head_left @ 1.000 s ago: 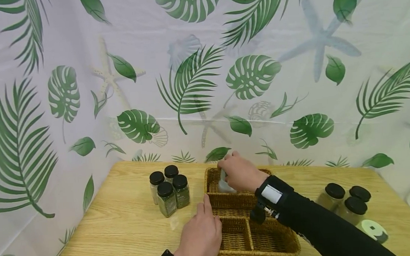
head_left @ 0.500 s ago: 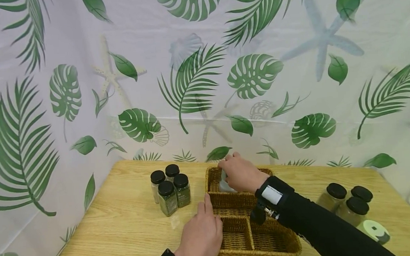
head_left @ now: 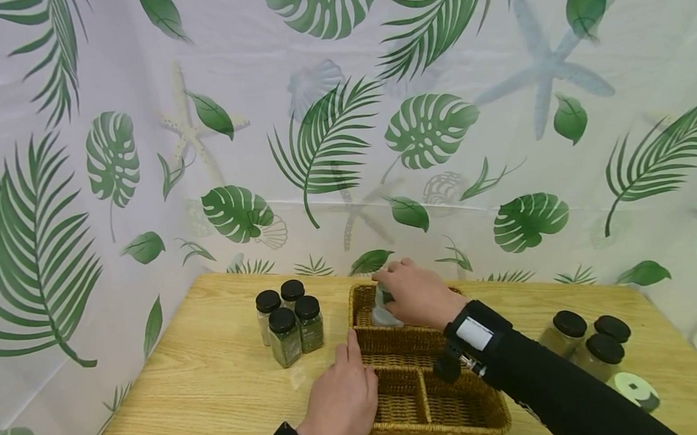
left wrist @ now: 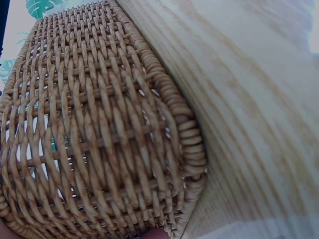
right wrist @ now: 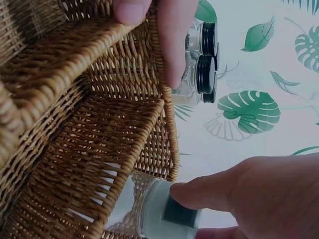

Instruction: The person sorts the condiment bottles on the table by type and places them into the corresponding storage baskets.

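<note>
A wicker basket (head_left: 392, 342) with several compartments stands mid-table. My right hand (head_left: 396, 286) reaches into its far left compartment and grips a clear jar (head_left: 381, 310) by its pale lid. In the right wrist view that jar (right wrist: 130, 211) leans tilted in the compartment's corner, with my fingers (right wrist: 199, 191) pinching the lid (right wrist: 162, 215). My left hand (head_left: 347, 367) lies with straight fingers against the basket's left wall; its fingers (right wrist: 172, 40) show at the wall's top edge. The left wrist view holds only the woven basket wall (left wrist: 99, 134) and table wood.
Several black-lidded jars with green contents (head_left: 289, 322) stand left of the basket. Three more black-lidded jars (head_left: 590, 344) stand at the right, with a round green and white object (head_left: 634, 389) near them. A leaf-print curtain backs the wooden table (head_left: 203, 393).
My right hand and wrist have shifted slightly to the right with the jar in the far compartment. The left hand has stayed against the basket.
</note>
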Demonstrator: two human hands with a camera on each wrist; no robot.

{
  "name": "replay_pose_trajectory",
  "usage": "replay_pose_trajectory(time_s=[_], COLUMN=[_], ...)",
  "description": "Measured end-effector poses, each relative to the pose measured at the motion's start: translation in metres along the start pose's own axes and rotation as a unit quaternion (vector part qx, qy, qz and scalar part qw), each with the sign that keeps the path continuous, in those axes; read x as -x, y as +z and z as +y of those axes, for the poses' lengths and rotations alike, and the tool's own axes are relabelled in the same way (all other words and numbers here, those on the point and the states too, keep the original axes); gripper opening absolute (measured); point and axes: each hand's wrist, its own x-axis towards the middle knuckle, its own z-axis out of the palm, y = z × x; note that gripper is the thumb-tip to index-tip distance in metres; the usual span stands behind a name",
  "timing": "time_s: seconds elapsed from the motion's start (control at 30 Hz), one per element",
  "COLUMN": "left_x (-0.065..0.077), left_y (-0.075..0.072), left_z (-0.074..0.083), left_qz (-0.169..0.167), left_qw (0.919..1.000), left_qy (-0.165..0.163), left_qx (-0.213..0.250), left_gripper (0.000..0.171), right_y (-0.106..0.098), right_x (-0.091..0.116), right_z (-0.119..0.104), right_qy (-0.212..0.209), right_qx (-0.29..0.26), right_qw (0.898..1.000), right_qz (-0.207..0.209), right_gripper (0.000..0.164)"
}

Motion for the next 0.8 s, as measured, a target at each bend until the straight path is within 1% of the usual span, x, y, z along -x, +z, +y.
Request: replay_pose_trajectory(time_s=[0.2, 0.37, 0.5, 0.73, 0.8], left_x=[0.001, 0.001, 0.001, 0.001, 0.001], left_y=[0.001, 0.002, 0.002, 0.003, 0.004], left_z=[0.000, 0.001, 0.002, 0.001, 0.001], left_qz=[-0.001, 0.005, 0.007, 0.011, 0.011], left_qw=[1.0000, 1.0000, 1.0000, 0.9999, 0.9999], left_qy=[-0.003, -0.001, -0.001, 0.004, 0.003], left_qx=[0.001, -0.002, -0.003, 0.005, 0.006], left_gripper=[0.062, 0.062, 0.063, 0.062, 0.062], right_y=[-0.004, -0.013, -0.021, -0.035, -0.040], right_x=[0.014, 0.029, 0.043, 0.066, 0.072], right_z=[0.005, 0.010, 0.016, 0.027, 0.030], right_qy=[-0.005, 0.007, 0.029, 0.046, 0.055], right_qx=[-0.003, -0.008, -0.010, -0.018, -0.020], right_qw=[1.000, 0.999, 0.999, 0.998, 0.998], right_qz=[0.027, 0.044, 0.039, 0.042, 0.037], right_gripper=[0.049, 0.051, 0.052, 0.050, 0.051])
